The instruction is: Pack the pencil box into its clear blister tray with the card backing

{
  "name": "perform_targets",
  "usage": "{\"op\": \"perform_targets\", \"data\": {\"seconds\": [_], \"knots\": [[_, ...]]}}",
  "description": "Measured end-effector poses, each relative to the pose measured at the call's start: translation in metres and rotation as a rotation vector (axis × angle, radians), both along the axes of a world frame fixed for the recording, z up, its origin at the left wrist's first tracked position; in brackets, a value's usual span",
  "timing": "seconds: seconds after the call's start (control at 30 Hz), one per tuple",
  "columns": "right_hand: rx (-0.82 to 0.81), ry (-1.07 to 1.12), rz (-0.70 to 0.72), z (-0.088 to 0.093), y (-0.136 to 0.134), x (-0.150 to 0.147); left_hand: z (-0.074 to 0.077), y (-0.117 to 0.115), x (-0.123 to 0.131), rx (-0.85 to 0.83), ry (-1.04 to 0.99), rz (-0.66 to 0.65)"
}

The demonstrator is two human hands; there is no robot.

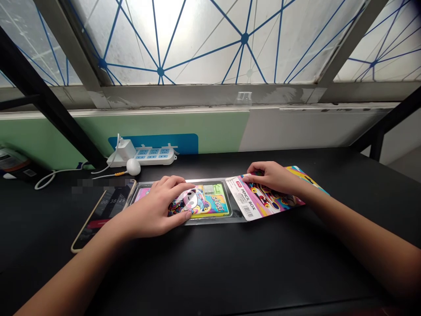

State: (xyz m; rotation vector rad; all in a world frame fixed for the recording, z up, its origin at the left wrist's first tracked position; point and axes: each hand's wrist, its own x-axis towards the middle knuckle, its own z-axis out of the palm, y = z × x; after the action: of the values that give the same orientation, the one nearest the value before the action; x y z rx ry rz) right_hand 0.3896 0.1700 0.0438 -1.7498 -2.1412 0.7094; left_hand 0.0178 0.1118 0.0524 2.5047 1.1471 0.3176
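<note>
My left hand (166, 204) lies over a colourful pencil box (207, 202) marked SPORT, fingers apart and thumb near its front edge. The box sits in a clear plastic tray (236, 210) flat on the table; my hand hides its left part. To the right, a printed backing card (263, 204) with a PENCIL BOX label and barcode overlaps the tray's right end. My right hand (271, 176) is closed on the card near its far edge, thumb on top; some fingertips are hidden.
A phone (108, 210) showing a timer lies left of the tray. Behind it are a white power strip (154, 154) with a plugged-in adapter, a round white object (133, 167) and cables. A dark item (16, 162) stands far left. Black frame bars (55, 101) flank the black table (210, 272).
</note>
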Motion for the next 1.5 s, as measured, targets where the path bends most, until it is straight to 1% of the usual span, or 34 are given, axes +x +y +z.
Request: {"op": "perform_targets", "data": {"seconds": [0.13,0.27,0.43,0.57,0.63,0.7,0.8,0.87,0.93,1.03,1.13,1.2,1.3,1.4,1.5], "knots": [[0.01,0.005,0.002,0.005,-0.005,-0.005,-0.001,0.0,0.001,0.003,-0.033,0.008],[0.025,0.029,0.019,0.002,-0.012,-0.015,-0.002,-0.002,0.007,0.01,-0.04,0.027],[0.02,0.063,0.049,-0.007,-0.023,-0.033,-0.007,-0.011,0.029,0.035,-0.084,0.044],[0.024,0.063,0.093,-0.006,-0.031,-0.044,-0.011,-0.022,0.048,0.081,-0.158,0.082],[0.015,0.055,0.103,-0.005,-0.032,-0.044,-0.009,-0.026,0.051,0.068,-0.232,0.099],[-0.001,0.051,0.108,-0.003,-0.031,-0.042,-0.006,-0.025,0.047,0.048,-0.321,0.146],[-0.015,0.034,0.123,-0.002,-0.026,-0.034,-0.004,-0.015,0.034,0.064,-0.426,0.278],[-0.026,0.027,0.14,-0.001,-0.021,-0.027,-0.007,-0.006,0.025,0.041,-0.508,0.393],[-0.047,0.022,0.17,0.0,-0.017,-0.018,-0.013,0.002,0.02,-0.028,-0.632,0.476],[-0.084,0.003,0.228,0.004,-0.013,-0.007,-0.02,0.005,0.02,-0.081,-0.82,0.529],[-0.09,0.004,0.252,0.007,-0.013,-0.006,-0.023,0.001,0.026,-0.088,-0.973,0.54],[-0.074,0.007,0.248,0.008,-0.014,-0.013,-0.022,-0.001,0.028,-0.108,-1.057,0.544],[-0.045,-0.015,0.251,0.008,-0.014,-0.034,-0.02,-0.002,0.029,-0.174,-1.178,0.547],[-0.037,-0.044,0.308,0.011,-0.013,-0.066,-0.019,0.0,0.028,-0.237,-1.284,0.542],[-0.024,-0.094,0.424,0.016,-0.011,-0.108,-0.019,0.001,0.028,-0.227,-1.283,0.539]]}}
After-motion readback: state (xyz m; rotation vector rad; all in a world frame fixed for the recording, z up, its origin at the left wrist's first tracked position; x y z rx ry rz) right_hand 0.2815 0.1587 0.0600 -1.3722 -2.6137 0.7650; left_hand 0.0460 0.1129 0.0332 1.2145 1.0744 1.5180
